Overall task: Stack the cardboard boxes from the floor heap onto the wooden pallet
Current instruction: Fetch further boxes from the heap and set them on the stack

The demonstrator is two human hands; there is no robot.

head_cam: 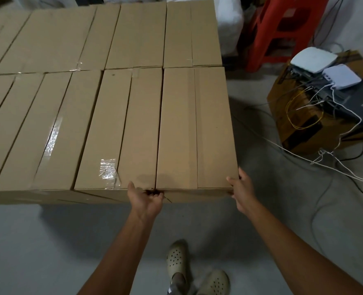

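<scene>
Several brown cardboard boxes lie side by side in two rows, forming a flat top layer. The nearest right box (194, 128) sits at the front right corner of the stack. My left hand (146, 199) grips its near left corner, fingers curled into the gap beside the neighbouring box (121, 133). My right hand (240, 188) holds the box's near right corner, thumb on the top edge and fingers down the side. The pallet is hidden under the boxes.
A cardboard box (299, 116) carrying white and black network devices (316, 60) stands on the floor at right, with cables (304, 158) trailing across the floor. Red plastic stools (282, 28) stand behind. My feet in pale clogs (176, 260) are on grey concrete.
</scene>
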